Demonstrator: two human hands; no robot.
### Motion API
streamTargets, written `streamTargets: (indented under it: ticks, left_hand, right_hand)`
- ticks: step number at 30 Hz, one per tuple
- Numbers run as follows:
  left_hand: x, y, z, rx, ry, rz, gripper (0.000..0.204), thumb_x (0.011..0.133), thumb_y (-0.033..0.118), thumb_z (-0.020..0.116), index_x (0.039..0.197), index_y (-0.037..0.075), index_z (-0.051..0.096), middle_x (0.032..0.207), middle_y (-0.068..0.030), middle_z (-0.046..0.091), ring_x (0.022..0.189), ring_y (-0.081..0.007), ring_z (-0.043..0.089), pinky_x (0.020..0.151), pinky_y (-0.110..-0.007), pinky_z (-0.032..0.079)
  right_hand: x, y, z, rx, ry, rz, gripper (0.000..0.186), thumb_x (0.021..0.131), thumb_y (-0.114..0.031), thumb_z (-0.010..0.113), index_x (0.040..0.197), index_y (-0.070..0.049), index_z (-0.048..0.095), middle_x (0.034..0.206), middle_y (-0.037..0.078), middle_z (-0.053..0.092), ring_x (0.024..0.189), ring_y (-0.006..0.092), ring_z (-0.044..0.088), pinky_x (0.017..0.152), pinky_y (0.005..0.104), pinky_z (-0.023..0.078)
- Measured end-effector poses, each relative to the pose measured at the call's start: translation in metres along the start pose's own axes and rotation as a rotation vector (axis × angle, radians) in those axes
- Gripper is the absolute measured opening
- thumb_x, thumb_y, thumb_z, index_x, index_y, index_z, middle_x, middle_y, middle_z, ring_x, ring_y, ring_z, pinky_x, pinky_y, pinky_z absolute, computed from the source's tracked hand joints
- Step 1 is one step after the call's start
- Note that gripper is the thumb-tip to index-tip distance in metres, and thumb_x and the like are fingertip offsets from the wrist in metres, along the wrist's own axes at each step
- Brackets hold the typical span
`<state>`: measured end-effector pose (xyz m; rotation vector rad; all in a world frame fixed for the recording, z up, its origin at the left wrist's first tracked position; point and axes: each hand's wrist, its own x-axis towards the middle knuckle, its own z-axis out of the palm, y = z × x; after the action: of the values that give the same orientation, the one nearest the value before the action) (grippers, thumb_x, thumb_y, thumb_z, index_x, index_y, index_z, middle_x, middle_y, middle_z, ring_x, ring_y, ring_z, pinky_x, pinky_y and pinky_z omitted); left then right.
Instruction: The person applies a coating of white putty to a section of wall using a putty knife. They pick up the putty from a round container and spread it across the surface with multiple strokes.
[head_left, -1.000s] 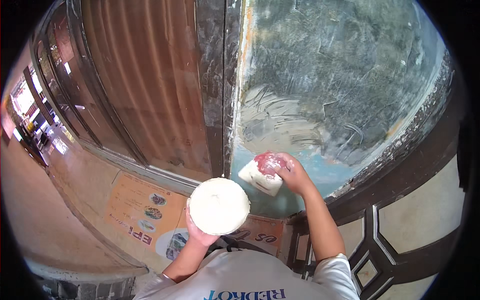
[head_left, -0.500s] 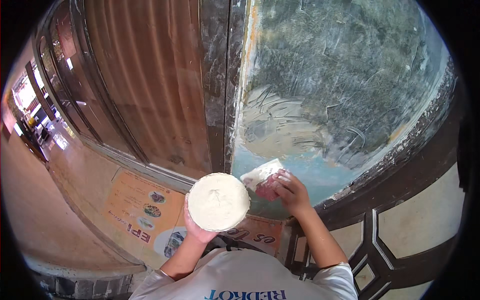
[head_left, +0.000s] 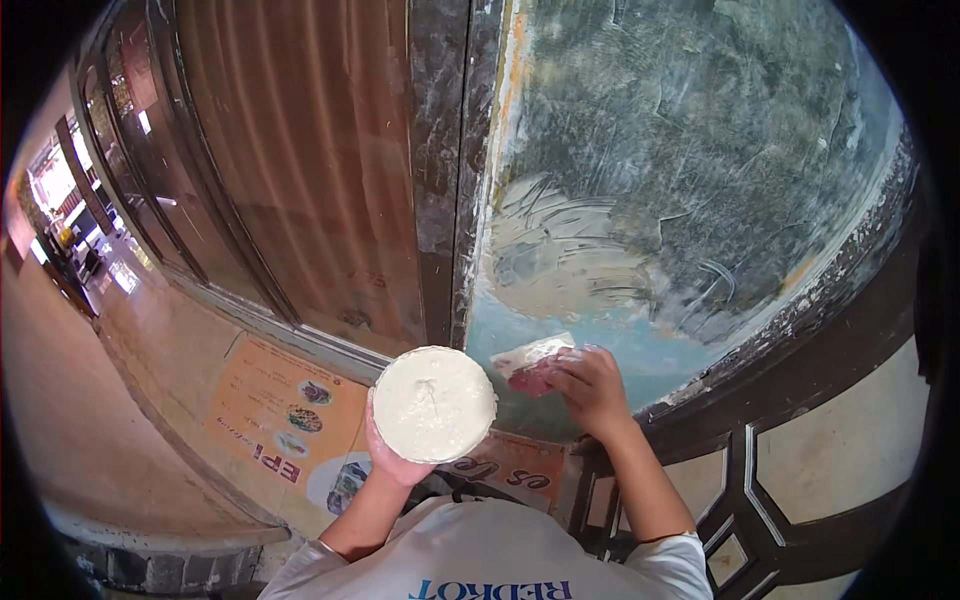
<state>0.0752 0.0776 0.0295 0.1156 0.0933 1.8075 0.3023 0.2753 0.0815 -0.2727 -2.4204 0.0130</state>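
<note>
Up close, we stand facing a wall panel (head_left: 700,180) whose blue-green surface is streaked with pale, dried filler. Our left hand (head_left: 392,455) cups a round container of white putty (head_left: 434,403) from underneath, fingers closed around its base, so the open top stays level and faces up at us. We hold it at chest height, just left of the working hand, which keeps the paste within easy reach of the blade.

Our right hand (head_left: 592,388) grips a small scraper (head_left: 530,358), fingers folded over its reddish handle while the pale blade points left and up. The blade lies flat against the lower part of the panel, on the bluer patch below the swirled filler marks, or very close to it; we cannot tell whether it truly touches. The flat angle suits spreading a thin coat.

Left of the panel runs a dark vertical post (head_left: 440,170), smeared with white along its edge, and beyond it a brown ribbed shutter (head_left: 300,170). Below, an orange floor mat with food pictures (head_left: 290,420) lies on the ground by our feet. To the right, a dark railing with geometric frames (head_left: 760,480) curves around the panel's lower edge.
</note>
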Motion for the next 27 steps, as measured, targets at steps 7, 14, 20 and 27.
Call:
streamTargets:
  ticks: [7, 14, 20, 27]
  left_hand:
    - [0.001, 0.003, -0.007, 0.025, 0.014, -0.022, 0.081, 0.093, 0.069, 0.039, 0.154, 0.018, 0.034, 0.159, -0.0125, 0.034, 0.143, -0.0402, 0.037, 0.115, -0.062, 0.031]
    - [0.004, -0.005, -0.004, 0.085, 0.059, -0.013, 0.078, 0.094, 0.068, 0.037, 0.153, 0.016, 0.037, 0.157, -0.0124, 0.038, 0.140, -0.0387, 0.041, 0.114, -0.060, 0.033]
    - [0.004, -0.007, -0.003, 0.048, 0.038, -0.022, 0.078, 0.095, 0.067, 0.036, 0.153, 0.015, 0.037, 0.156, -0.0125, 0.039, 0.140, -0.0385, 0.041, 0.115, -0.059, 0.032]
    - [0.008, -0.007, -0.001, 0.007, -0.024, -0.008, 0.074, 0.097, 0.063, 0.037, 0.152, 0.014, 0.039, 0.155, -0.0145, 0.040, 0.140, -0.0396, 0.041, 0.115, -0.059, 0.032]
  right_hand:
    - [0.024, -0.006, -0.016, 0.507, 0.069, 0.572, 0.031, 0.090, -0.006, 0.060, 0.121, -0.004, 0.062, 0.104, 0.015, 0.070, 0.093, 0.0250, 0.069, 0.080, 0.0365, 0.054]
    - [0.054, -0.002, 0.010, 1.086, -0.164, 0.760, 0.044, 0.088, -0.004, 0.059, 0.131, 0.002, 0.056, 0.124, 0.010, 0.064, 0.112, 0.0164, 0.060, 0.098, 0.0314, 0.048]
    - [0.059, 0.018, 0.019, 1.146, -0.247, 0.724, 0.041, 0.088, -0.002, 0.056, 0.129, 0.004, 0.058, 0.116, 0.009, 0.068, 0.105, 0.0147, 0.063, 0.095, 0.0291, 0.049]
    - [0.078, 0.021, 0.022, 1.023, -0.330, 0.637, 0.041, 0.087, 0.001, 0.053, 0.127, 0.005, 0.059, 0.115, 0.009, 0.068, 0.106, 0.0145, 0.062, 0.095, 0.0302, 0.049]
